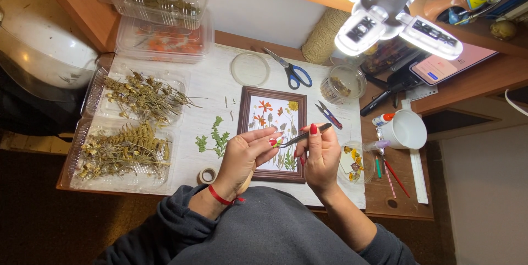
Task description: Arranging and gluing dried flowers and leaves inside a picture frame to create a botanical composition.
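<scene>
Placement step: your right hand [322, 158] pinches the tweezers [301, 136], your left hand [245, 155] fingertips close at their tip over the wooden frame [273, 133] mid-table, so next you likely need a steady lowering onto the pressed flowers [275, 114], scissors [291, 70] beyond.

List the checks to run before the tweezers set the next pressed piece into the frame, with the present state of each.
1. Tweezers gripped in right hand: ok.
2. Left hand at the tweezer tip: ok.
3. Piece held in the tip: cannot tell, too small.
4. Wooden frame flat on the white board: ok.
5. Green fern sprigs lying clear of the frame: ok.
6. Scissors away from the hands: ok.
</scene>
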